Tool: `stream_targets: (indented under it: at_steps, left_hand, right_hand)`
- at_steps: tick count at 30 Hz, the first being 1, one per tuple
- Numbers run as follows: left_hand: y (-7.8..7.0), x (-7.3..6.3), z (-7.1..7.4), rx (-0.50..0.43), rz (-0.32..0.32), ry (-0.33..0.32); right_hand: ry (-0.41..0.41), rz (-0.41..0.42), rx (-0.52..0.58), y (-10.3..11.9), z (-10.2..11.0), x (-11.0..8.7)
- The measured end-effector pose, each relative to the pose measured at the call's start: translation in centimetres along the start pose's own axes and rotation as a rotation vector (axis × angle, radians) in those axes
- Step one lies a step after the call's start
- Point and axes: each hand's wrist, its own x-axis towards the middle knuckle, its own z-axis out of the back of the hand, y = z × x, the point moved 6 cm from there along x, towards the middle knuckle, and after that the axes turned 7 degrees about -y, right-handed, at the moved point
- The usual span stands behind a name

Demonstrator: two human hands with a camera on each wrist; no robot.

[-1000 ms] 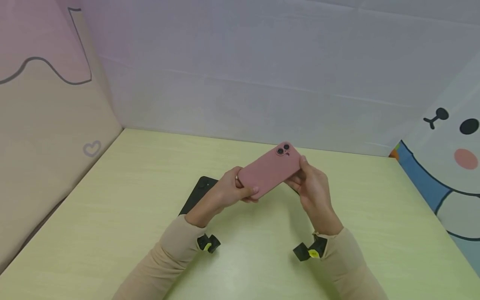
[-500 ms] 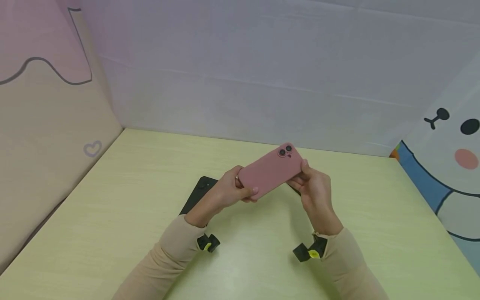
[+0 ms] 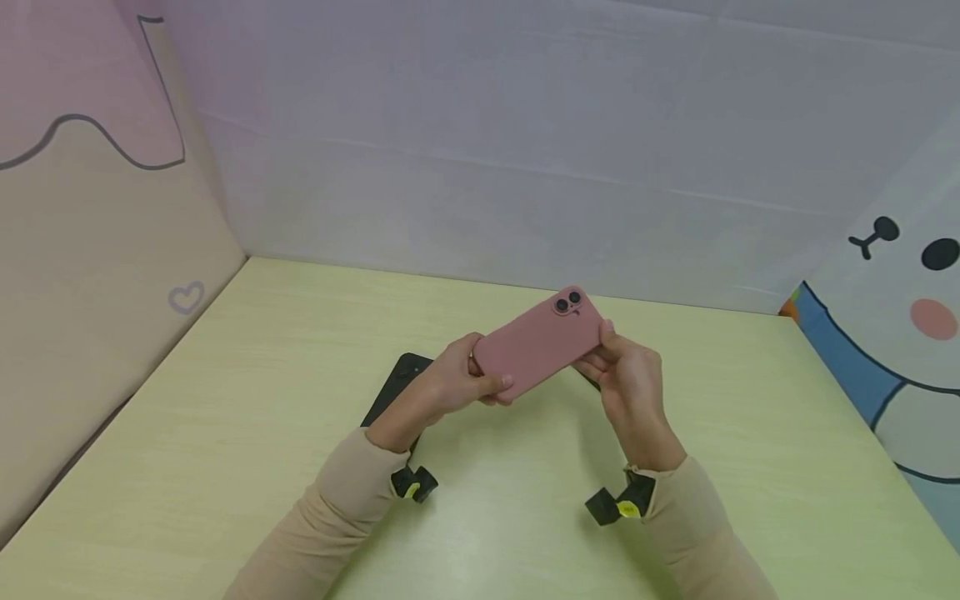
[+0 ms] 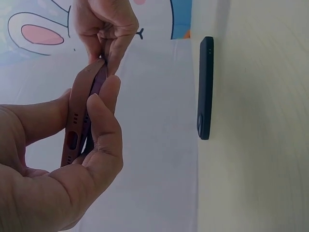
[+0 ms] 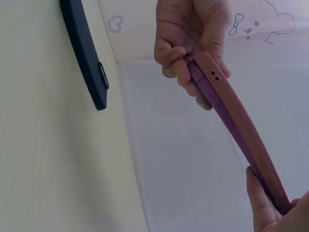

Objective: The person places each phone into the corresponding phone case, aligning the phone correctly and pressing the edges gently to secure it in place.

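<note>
A pink phone case [image 3: 536, 343] with two camera lenses showing at one corner is held tilted above the table. My left hand [image 3: 453, 379] grips its lower left end, thumb on the back. At the right end, my right hand [image 3: 630, 379] pinches the edge between thumb and fingers. Inside the case sits a purple phone [image 5: 217, 104]; in the right wrist view its edge stands partly out of the case [image 5: 241, 118], with a gap along the side. The left wrist view also shows a gap between the case [image 4: 81, 99] and the phone.
A black phone-shaped thing [image 3: 396, 387] lies on the pale yellow table [image 3: 480, 517], partly behind my left forearm. Another dark edge [image 3: 587, 377] shows beside my right hand, mostly hidden. A pale cloth wall [image 3: 480, 167] stands behind, with printed walls at both sides.
The case and phone have shifted slightly right and down, then a little back left. My right hand sits slightly lower and further right; both grips stay much the same.
</note>
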Motion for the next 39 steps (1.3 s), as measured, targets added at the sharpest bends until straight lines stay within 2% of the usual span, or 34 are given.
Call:
stream_targets:
  at_steps: [11,17,21,28,33,39]
  left_hand:
    - [-0.2,0.1,0.7,-0.046,0.009,0.016]
    - [0.0,0.5,1.6,-0.067,0.048,-0.079]
    - [0.1,0.6,2.2,-0.124,0.048,-0.151]
    - [0.1,0.8,3.0,-0.194,0.031,-0.272]
    - [0.2,0.9,3.7,-0.217,0.025,-0.355]
    - [0.6,1.1,4.4,-0.199,0.024,-0.408]
  right_hand:
    - [0.041,-0.038,0.059,-0.2,-0.2,0.1]
    - [0.101,-0.083,0.167,-0.3,-0.5,0.0]
    - [0.141,-0.096,0.172,-0.5,-0.9,-0.1]
    - [0.14,-0.057,0.103,-0.5,-1.1,-0.2]
    - [0.184,-0.027,-0.027,-0.6,-1.6,-0.3]
    - [0.237,-0.031,-0.17,-0.8,-2.0,-0.4]
